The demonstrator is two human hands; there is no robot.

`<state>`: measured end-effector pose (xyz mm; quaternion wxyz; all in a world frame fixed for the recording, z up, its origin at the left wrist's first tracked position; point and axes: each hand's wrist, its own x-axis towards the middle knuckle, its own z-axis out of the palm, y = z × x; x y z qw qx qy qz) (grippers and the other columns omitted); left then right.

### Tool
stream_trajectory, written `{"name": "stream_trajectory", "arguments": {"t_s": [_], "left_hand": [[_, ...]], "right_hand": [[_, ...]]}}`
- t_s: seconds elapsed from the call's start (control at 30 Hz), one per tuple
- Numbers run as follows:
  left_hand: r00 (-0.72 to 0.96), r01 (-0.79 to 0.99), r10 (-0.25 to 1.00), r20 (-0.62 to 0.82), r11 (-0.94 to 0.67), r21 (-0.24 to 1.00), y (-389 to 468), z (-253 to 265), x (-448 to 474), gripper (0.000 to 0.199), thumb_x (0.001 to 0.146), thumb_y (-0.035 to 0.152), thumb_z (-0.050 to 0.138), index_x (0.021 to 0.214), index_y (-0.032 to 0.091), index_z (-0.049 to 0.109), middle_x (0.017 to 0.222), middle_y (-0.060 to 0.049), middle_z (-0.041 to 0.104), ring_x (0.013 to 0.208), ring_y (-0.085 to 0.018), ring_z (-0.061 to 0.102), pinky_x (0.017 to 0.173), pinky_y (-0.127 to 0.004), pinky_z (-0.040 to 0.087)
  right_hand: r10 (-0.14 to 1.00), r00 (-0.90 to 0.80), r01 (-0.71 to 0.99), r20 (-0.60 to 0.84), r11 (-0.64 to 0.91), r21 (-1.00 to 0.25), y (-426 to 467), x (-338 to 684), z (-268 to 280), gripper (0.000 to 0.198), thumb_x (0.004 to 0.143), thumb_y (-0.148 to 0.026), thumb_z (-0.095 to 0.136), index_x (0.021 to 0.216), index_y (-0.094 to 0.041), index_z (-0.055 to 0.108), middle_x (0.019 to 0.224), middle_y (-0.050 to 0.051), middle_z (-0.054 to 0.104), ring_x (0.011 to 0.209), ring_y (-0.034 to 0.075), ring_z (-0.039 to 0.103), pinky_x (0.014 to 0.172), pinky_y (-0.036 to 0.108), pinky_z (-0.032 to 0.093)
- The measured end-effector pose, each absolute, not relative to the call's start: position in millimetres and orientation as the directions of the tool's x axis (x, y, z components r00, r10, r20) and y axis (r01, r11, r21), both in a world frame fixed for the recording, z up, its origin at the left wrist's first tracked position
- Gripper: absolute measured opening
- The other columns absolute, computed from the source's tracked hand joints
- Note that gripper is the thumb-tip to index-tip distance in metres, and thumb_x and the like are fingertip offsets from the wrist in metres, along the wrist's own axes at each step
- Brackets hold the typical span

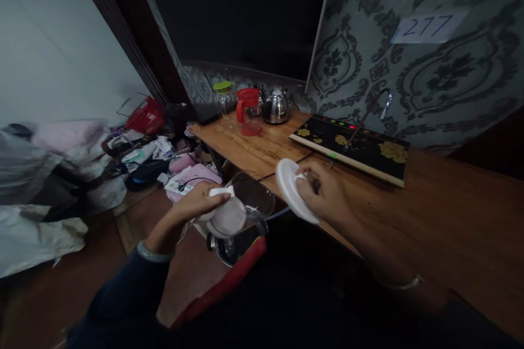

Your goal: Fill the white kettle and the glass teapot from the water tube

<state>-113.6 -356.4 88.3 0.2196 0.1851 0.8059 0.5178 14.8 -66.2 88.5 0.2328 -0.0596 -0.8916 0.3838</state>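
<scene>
My left hand (200,202) is closed around the white handle of a clear jug (254,192). The jug is tipped on its side, and its whitish round end faces me. Beneath it, near the floor, a dark round container (233,251) with a shiny rim is partly covered by the jug and a red strip (245,259). Over the table's front edge, my right hand (321,191) grips a white round lid (291,188) by its knob. The lid is tilted and apart from the jug. Dim light blurs the details of both things.
On the wooden table (450,212) stand a green-lidded jug (225,101), a red-topped jug (249,112), a steel kettle (276,106) and a black flowered panel (352,147) with a curved spout (386,103). Clothes (151,155) and a red basket (145,114) lie left.
</scene>
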Motion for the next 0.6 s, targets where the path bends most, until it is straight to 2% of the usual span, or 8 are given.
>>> {"name": "stream_trajectory", "arguments": {"t_s": [0.1,0.3,0.5,0.6], "left_hand": [[-0.779,0.156,0.615,-0.12,0.377,0.913,-332,117,-110,0.039,0.064,0.047,0.078,0.056,0.017,0.053,0.048,0.005,0.042,0.046,-0.008,0.035,0.042,-0.02,0.021],[-0.764,0.246,0.644,0.034,0.242,0.939,-302,139,-111,0.045,0.069,0.053,0.074,0.054,0.018,0.049,0.045,0.004,0.04,0.043,-0.007,0.032,0.042,-0.021,0.02],[-0.776,0.301,0.614,0.144,0.161,0.94,-289,138,-128,0.045,0.071,0.054,0.073,0.055,0.018,0.05,0.044,0.004,0.04,0.042,-0.007,0.032,0.043,-0.021,0.021],[-0.808,0.296,0.559,0.186,0.113,0.948,-282,135,-145,0.047,0.07,0.054,0.073,0.053,0.019,0.046,0.042,0.006,0.036,0.04,-0.006,0.028,0.042,-0.021,0.019]], "right_hand": [[0.197,-0.892,-0.076,0.408,0.823,-0.563,-84,-5,116,0.024,0.084,-0.036,0.053,0.1,-0.023,0.064,0.064,-0.002,0.061,0.057,0.018,0.055,0.057,0.029,0.033],[0.115,-0.909,-0.024,0.4,0.945,-0.326,-93,-24,141,0.028,0.087,-0.034,0.052,0.11,-0.023,0.064,0.09,0.007,0.075,0.078,0.025,0.067,0.062,0.03,0.035],[0.083,-0.906,-0.024,0.414,0.969,-0.246,-84,-46,158,0.028,0.091,-0.033,0.052,0.115,-0.023,0.063,0.102,0.007,0.076,0.088,0.025,0.069,0.069,0.03,0.04],[0.035,-0.902,-0.099,0.43,0.953,-0.286,-71,-63,173,0.031,0.094,-0.037,0.052,0.12,-0.022,0.062,0.107,0.008,0.075,0.092,0.025,0.069,0.073,0.03,0.042]]}}
